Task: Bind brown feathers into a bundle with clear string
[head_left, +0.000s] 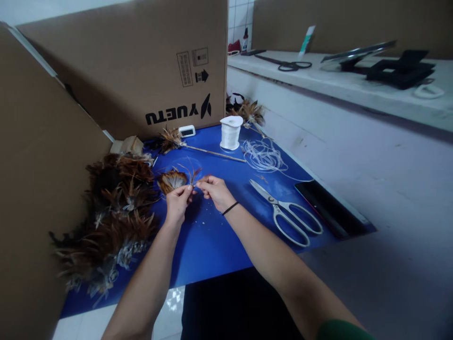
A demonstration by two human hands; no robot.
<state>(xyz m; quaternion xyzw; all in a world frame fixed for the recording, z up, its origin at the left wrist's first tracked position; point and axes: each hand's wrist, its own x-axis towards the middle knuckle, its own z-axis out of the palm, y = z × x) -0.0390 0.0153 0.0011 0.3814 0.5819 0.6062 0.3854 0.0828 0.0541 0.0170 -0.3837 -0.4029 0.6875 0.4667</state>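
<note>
Near the middle of the blue table (212, 255), my left hand (180, 198) pinches the base of a few thin reddish-brown feathers (193, 174), which point up and away. My right hand (214, 189), with a black band at the wrist, is closed at the same spot, fingertips nearly touching those of my left; what it pinches is too small to make out. A fan of brown and grey feathers (172, 180) lies just beyond my left hand. Large bundles of brown feathers (120, 198) are heaped along the left side.
Silver scissors (283, 210) and a black phone-like slab (329, 208) lie at the right. Farther back are a white spool (230, 133), coiled clear cord (264, 156) and a feather-tipped stick (212, 152). Cardboard (123, 66) stands behind; a white ledge (336, 78) runs along the right.
</note>
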